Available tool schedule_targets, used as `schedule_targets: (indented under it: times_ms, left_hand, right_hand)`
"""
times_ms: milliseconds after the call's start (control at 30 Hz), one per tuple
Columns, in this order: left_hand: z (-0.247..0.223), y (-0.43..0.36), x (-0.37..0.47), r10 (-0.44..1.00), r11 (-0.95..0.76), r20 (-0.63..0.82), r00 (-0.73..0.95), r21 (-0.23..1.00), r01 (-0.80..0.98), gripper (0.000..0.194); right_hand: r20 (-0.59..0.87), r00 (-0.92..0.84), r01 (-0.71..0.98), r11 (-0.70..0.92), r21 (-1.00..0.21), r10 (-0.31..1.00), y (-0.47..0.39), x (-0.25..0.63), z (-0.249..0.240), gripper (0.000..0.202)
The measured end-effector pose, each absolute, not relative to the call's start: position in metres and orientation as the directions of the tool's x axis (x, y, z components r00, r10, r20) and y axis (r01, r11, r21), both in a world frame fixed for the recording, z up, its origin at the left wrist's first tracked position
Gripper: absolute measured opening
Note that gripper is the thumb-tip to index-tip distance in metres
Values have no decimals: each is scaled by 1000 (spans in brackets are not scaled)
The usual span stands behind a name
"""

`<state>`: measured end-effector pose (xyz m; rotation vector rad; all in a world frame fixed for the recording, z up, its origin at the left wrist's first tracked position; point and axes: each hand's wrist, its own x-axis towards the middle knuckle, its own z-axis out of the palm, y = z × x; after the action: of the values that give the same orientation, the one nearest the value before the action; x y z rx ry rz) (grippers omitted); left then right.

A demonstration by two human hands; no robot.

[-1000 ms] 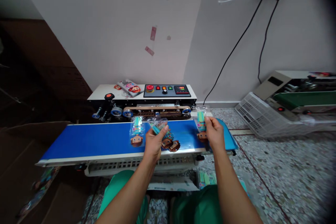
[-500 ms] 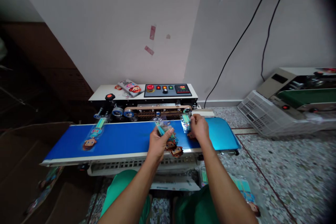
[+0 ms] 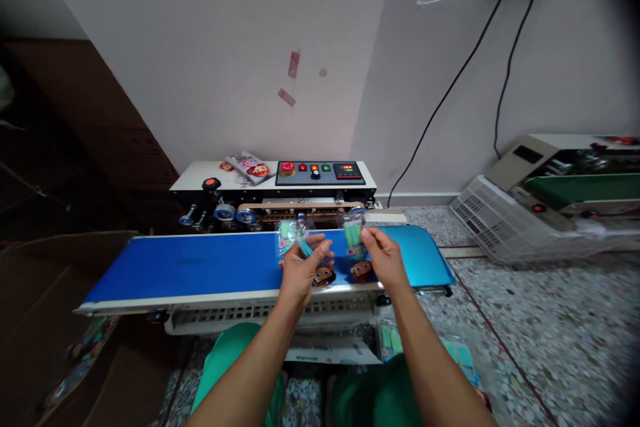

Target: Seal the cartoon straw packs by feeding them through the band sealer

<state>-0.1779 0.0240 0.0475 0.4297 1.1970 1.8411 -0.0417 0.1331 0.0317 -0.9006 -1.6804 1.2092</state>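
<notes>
A continuous band sealer [image 3: 225, 178] stands by the wall with a blue conveyor belt [image 3: 200, 267] along its front. My right hand [image 3: 387, 257] pinches the edge of a clear plastic packet [image 3: 354, 237] with green contents and a cartoon-head figure, its top at the sealer's inlet. My left hand [image 3: 303, 273], over the belt's middle, is closed on clear cartoon-figure packets [image 3: 324, 275]; how many is hidden by the fingers. Just behind the left hand, another packet [image 3: 287, 232] stands at the sealing band.
A printed pouch [image 3: 253, 168] lies on the sealer beside the control panel [image 3: 320, 172]. A cardboard box [image 3: 115, 373] with packets is at lower left. More packets [image 3: 460, 357] lie on the floor at lower right. A white crate [image 3: 493, 220] and second machine [image 3: 575, 173] stand right.
The packet at the belt's left end has gone from view. Another packet has moved left along the band, behind my left hand. My right hand now holds a packet upright at the inlet.
</notes>
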Motion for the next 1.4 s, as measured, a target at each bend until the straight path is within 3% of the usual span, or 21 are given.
schedule_targets:
  times_ms: [100,233,333,433,600,667,733,833,967,1033,1133,1267,1400]
  left_hand:
    - [46,24,-178,822,-121,-192,-537,861,-494,41]
    - [44,26,-176,833,-62,-237,-499,857,-511,41]
    - [45,26,-174,845,-21,-267,-464,850,-526,42]
    - [45,25,-170,865,-10,-262,-429,844,-536,40]
    - [44,24,-167,870,22,-288,-399,833,-553,37]
    - [43,25,-166,875,12,-277,-398,832,-554,36]
    - [42,26,-165,878,-1,-261,-400,837,-547,35]
    - [42,27,-164,895,-50,-173,-411,877,-478,38]
    - [42,25,-164,916,-87,-81,-393,916,-392,41]
    - [42,24,-165,911,-60,-102,-399,926,-373,41]
    - [44,23,-165,911,-26,-135,-389,923,-383,42]
    - [47,22,-161,930,0,-147,-336,917,-400,42]
    - [47,23,-156,943,24,-149,-298,922,-387,41]
  right_hand:
    - [288,-192,340,339,-877,938,160,-14,27,35]
    - [268,-81,688,249,-682,960,189,7,16,33]
    - [232,-64,812,185,-553,971,198,0,12,33]
    - [187,-93,839,178,-515,978,201,-21,11,32]
    - [286,-167,684,320,-656,943,185,-48,20,37]
    - [289,-250,470,377,-798,924,166,-52,29,40]
    - [225,-440,201,339,-919,870,143,-56,37,40]
    - [201,-606,-2,251,-968,769,113,-63,43,32]
    - [290,-406,-19,310,-951,867,109,-58,43,29]
    - [311,-258,76,340,-937,915,121,-47,40,32]
    - [356,-106,362,369,-856,928,149,-22,33,37]
    - [343,-49,762,257,-594,938,180,0,22,38]
    - [205,-8,916,89,-391,979,191,-8,20,37]
